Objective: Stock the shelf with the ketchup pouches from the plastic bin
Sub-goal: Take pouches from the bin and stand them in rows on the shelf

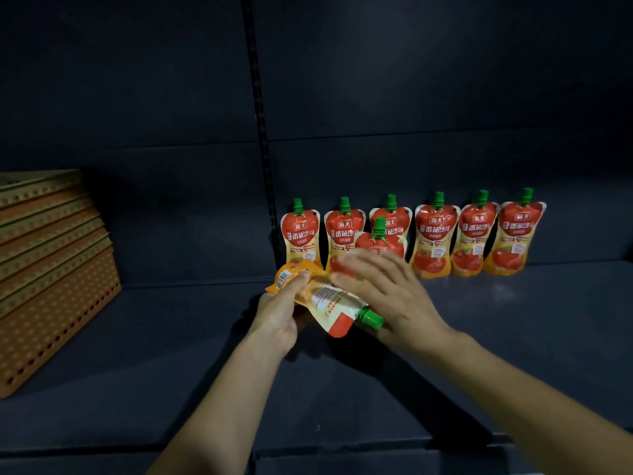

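Observation:
Several ketchup pouches (435,234) with green caps stand in a row along the back of the dark shelf (513,320). One more pouch (378,243) stands upright in front of that row. My left hand (279,315) grips a pouch (329,303) that lies sideways, its back label up and its green cap pointing right. My right hand (387,289) hovers over it with straight, spread fingers, reaching toward the front pouch and partly hiding it. The plastic bin is out of view.
A stack of orange perforated boards (51,269) leans at the left end of the shelf. A black slotted upright (262,132) runs up the dark back panel. Bare shelf surface lies in front of the pouch row and to the right.

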